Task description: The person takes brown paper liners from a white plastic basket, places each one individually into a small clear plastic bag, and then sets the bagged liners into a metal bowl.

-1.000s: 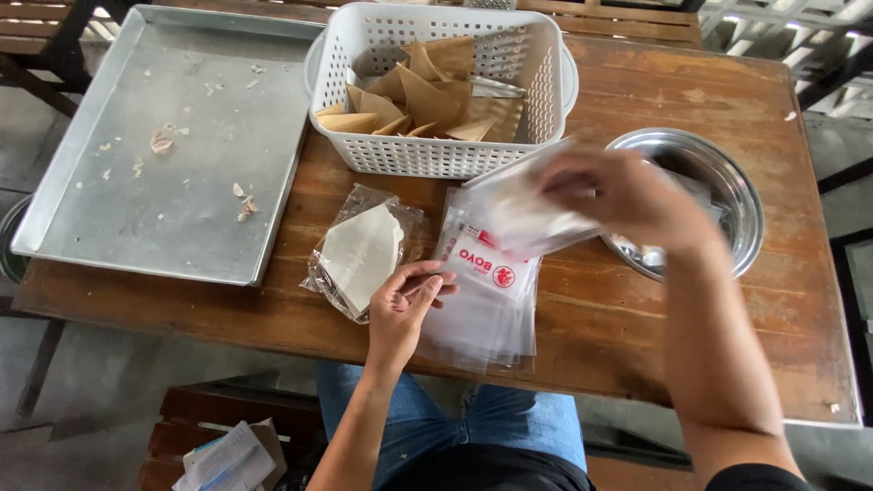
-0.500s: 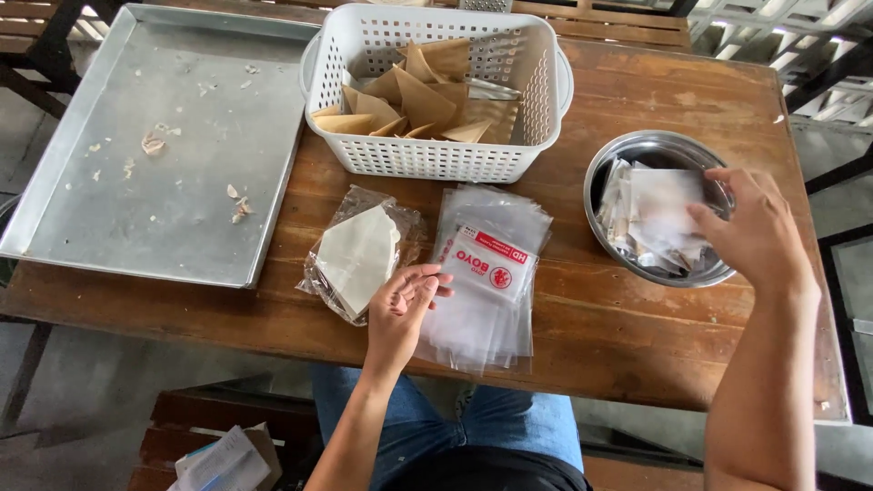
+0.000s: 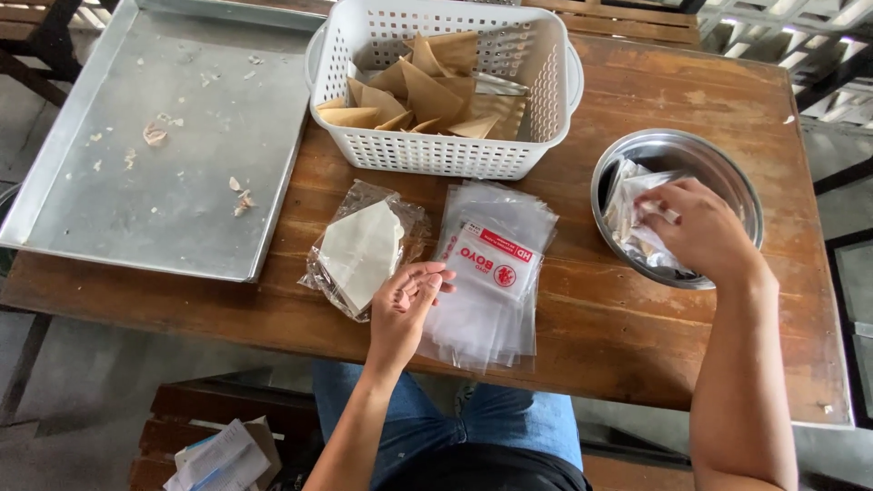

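Right hand (image 3: 696,227) is down in the steel bowl (image 3: 727,173) at the right side of the wooden table (image 3: 637,327), fingers curled, pinching a clear packed bag (image 3: 637,205) that lies in the bowl with other shiny filled bags. Bowl sits well right of the stack of empty clear bags. Grip looks closed on the bag; exact finger contact partly hidden by the hand itself.

Left hand (image 3: 406,305) rests near the table's front edge, fingers loosely bent, half-closed, holding nothing I can make out. Fingertips touch or just overlap the left edge of the stack of empty clear bags (image 3: 491,273); cannot tell if it pinches one. The top bag has a red and white printed label. The stack lies flat, between the two hands, in front of the basket.

Just left of that hand: a clear bag of white folded papers (image 3: 361,250), tilted, lying flat, touching the stack or just beside it.

Behind these, a white plastic basket (image 3: 436,155) with perforated walls holds brown triangular pastries (image 3: 423,91), piled loosely.

Far left, a large metal tray (image 3: 136,218) with a few scattered crumbs, its right rim just beside the basket.

Below the table edge: the person's blue jeans (image 3: 509,427), and a wooden bench with paper packets (image 3: 218,459).
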